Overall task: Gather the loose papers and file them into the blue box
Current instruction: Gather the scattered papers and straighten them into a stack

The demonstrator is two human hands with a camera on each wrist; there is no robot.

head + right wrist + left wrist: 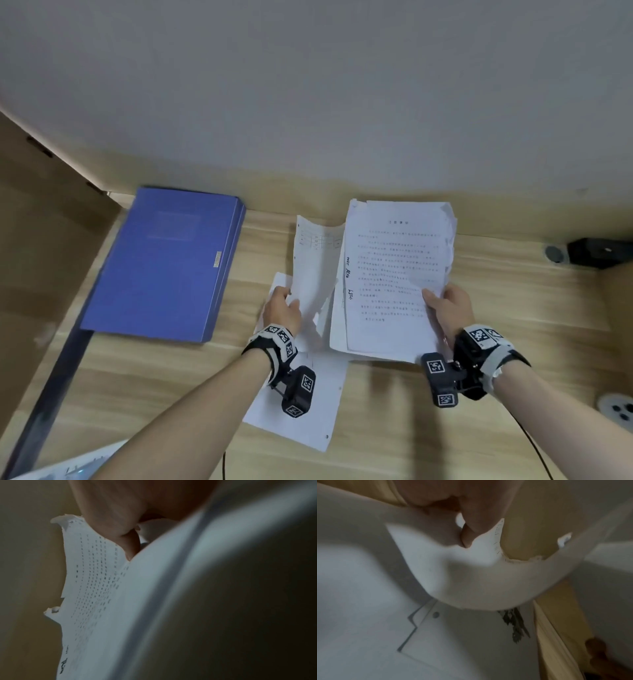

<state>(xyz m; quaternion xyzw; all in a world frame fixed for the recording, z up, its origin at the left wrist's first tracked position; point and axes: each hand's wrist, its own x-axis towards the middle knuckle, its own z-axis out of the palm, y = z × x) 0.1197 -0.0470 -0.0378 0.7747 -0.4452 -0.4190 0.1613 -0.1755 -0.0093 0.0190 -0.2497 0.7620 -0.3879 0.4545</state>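
The blue box (164, 263) lies flat and closed at the back left of the wooden desk (394, 428). My left hand (281, 306) pinches the lower edge of a curled sheet with a table printed on it (317, 260), lifted off the desk; the same sheet (471, 577) bends under my fingers in the left wrist view. My right hand (447, 308) grips a stack of printed pages (394, 274) by its right edge, thumb on top. That stack (106, 595) fills the right wrist view. Another white sheet (301, 404) lies flat on the desk beneath my left wrist.
A grey wall rises behind the desk. A black device (597, 251) and a round grommet (554, 254) sit at the back right. A white socket plate (618, 409) is at the right edge. A dark bar (51, 394) runs along the desk's left side.
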